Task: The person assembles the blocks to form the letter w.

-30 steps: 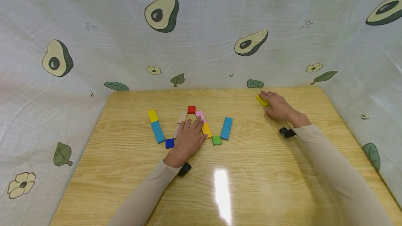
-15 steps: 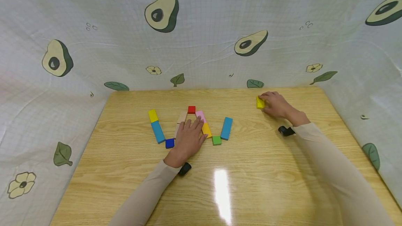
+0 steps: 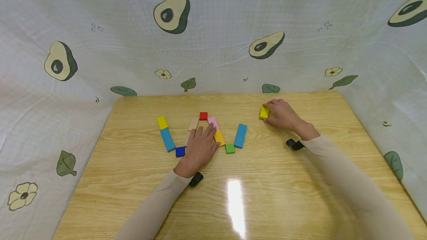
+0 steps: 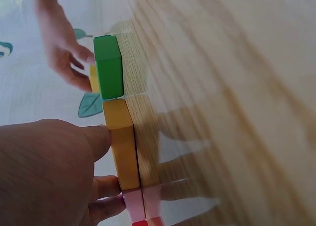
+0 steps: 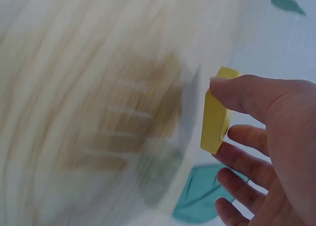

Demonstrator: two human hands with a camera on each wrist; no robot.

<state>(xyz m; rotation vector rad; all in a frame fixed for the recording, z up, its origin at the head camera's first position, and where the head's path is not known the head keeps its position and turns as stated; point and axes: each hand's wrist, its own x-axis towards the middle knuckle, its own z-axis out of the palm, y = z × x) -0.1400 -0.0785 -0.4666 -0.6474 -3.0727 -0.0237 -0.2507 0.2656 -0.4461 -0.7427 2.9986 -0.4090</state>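
Note:
My right hand (image 3: pixel 283 115) pinches a yellow block (image 3: pixel 264 112) between thumb and fingers at the back right of the table. In the right wrist view the thumb lies across one end of this yellow block (image 5: pixel 215 118). My left hand (image 3: pixel 199 147) rests with extended fingers over the middle blocks. Its thumb touches the orange block (image 4: pixel 122 147) in the left wrist view, and fingertips reach the pink block (image 4: pixel 134 203). A green block (image 3: pixel 230 149) adjoins the orange one, beside a light blue block (image 3: pixel 240 136). The left hand partly hides two beige blocks (image 3: pixel 193 124).
A red block (image 3: pixel 204 116) tops the middle row. On the left lie another yellow block (image 3: pixel 162 122), another light blue block (image 3: pixel 168 139) and a dark blue block (image 3: pixel 180 152). A patterned cloth (image 3: pixel 217 55) hangs behind the wooden table (image 3: pixel 273 188).
My right hand has turned the yellow block, gripped it between thumb and fingers, and moved it left. The left hand and the laid-out blocks have stayed where they were.

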